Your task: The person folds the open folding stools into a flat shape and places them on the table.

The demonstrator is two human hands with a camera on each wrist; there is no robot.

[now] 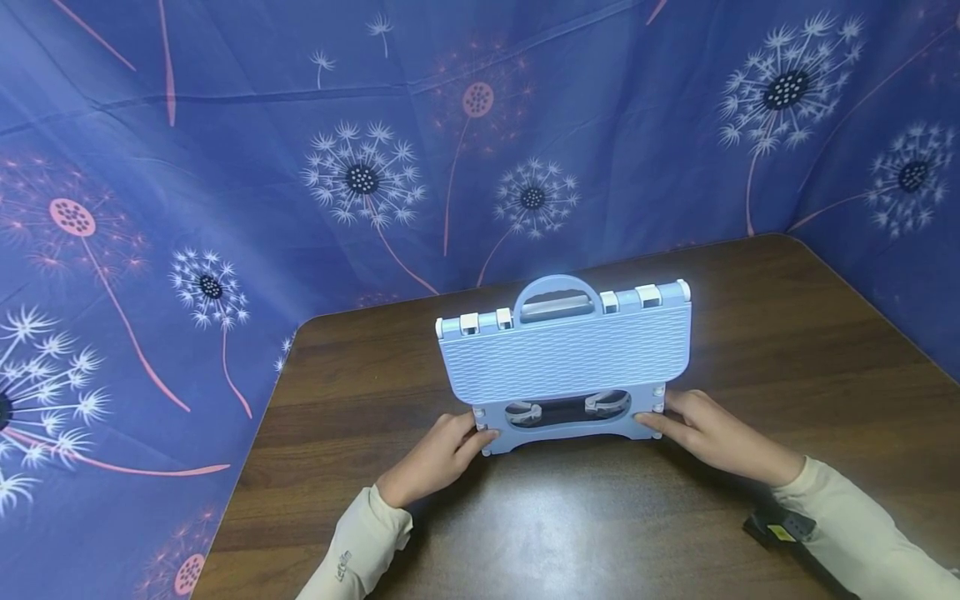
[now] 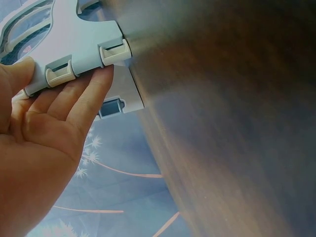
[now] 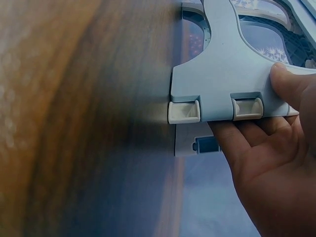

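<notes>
A light blue folding step stool [image 1: 566, 354] with white hinge pieces stands on the wooden table, partly folded. Its textured top panel hangs downward, and an arched handle [image 1: 558, 287] sticks up at the upper edge. At the lower left side, my left hand [image 1: 438, 458] grips the stool's leg panel, thumb in front and fingers behind the edge. My right hand [image 1: 708, 437] holds the opposite leg panel the same way. In the left wrist view, the fingers [image 2: 91, 101] reach under the white hinges; the right wrist view shows the right thumb [image 3: 286, 81] on the panel's face.
The brown wooden table [image 1: 337, 517] extends around the stool. Behind and to both sides hangs a blue cloth [image 1: 637, 150] with dandelion prints. A small black device [image 1: 780, 529] sits at the right wrist, by the pale sleeve [image 1: 847, 517].
</notes>
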